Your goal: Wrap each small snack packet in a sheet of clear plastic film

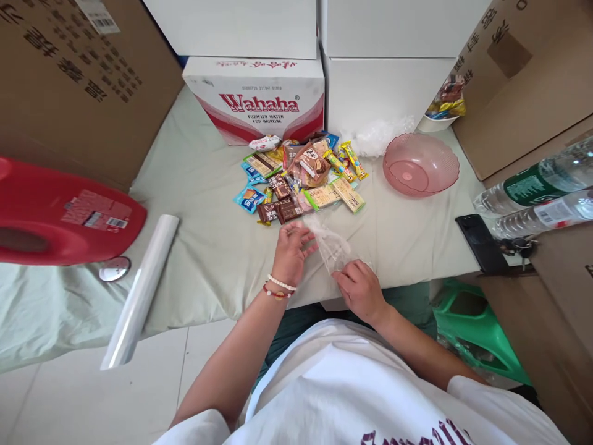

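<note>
A clear plastic bag stretches between my hands, its far end by the pile of wrapped snacks. My right hand has its fingers closed on the bag's near edge. My left hand, with beaded bracelets at the wrist, is beside the bag with its fingers apart and curved. I cannot tell if its fingertips touch the plastic. The snacks include brown cocoa packets, pale green cracker packs, small yellow sticks and blue packets.
To the right stands a pink bowl, with crumpled clear plastic behind it. A phone and water bottles lie farther right. On the left are a plastic film roll and a red jug. Boxes border the back.
</note>
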